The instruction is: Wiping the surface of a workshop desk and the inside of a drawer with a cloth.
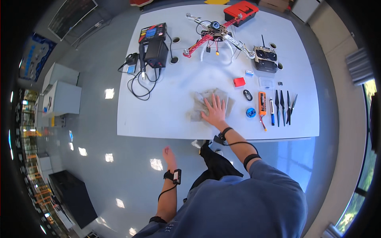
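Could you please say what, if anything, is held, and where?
Nothing gripped: the right hand lies flat on crumpled grey cloth; left hand looks empty.

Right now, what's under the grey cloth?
The grey cloth lies on the white table, with the right hand on top. Anything else underneath is covered, so I can't tell.

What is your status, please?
Right hand spread flat on crumpled grey cloth. Left hand off white tabletop, grip unclear. Small red box right of cloth, not touching.
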Available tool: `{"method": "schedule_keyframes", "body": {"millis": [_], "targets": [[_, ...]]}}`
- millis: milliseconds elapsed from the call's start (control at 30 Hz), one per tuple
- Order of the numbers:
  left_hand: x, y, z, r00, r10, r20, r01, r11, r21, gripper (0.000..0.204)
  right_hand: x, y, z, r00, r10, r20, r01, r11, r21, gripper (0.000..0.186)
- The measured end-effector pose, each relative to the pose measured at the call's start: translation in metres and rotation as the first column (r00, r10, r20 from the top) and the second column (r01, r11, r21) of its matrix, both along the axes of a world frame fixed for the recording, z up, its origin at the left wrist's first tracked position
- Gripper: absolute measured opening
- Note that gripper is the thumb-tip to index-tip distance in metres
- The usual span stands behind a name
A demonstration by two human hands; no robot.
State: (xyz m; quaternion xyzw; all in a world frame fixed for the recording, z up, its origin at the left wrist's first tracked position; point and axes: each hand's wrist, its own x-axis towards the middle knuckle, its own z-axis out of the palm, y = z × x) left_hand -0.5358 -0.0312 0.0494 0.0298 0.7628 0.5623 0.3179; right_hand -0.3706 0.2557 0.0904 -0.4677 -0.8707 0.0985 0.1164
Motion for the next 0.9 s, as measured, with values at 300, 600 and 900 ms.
{"method": "schedule_keyframes", "body": {"millis": [300,600,900], "targets": [[-0.063,0.17,0.039,0.339,-0.607,-0.718,0.384,0.787,-0.484,0.044,-0.045,0.123,-0.002,0.982,-0.191,0.007,0.19,0.981,0.049,0.079],[-0.087,0.173,0.023,0.278,-0.694,-0.664,0.268,0.72,-0.64,0.053,-0.013,-0.038,0.016,0.997,0.019,0.072,-0.003,0.976,-0.216,0.082],[-0.083,0.173,0.024,0.279,-0.717,-0.638,0.258,0.696,-0.67,0.054,0.003,-0.023,0.011,0.99,0.105,0.093,-0.085,0.978,-0.192,0.07]]}}
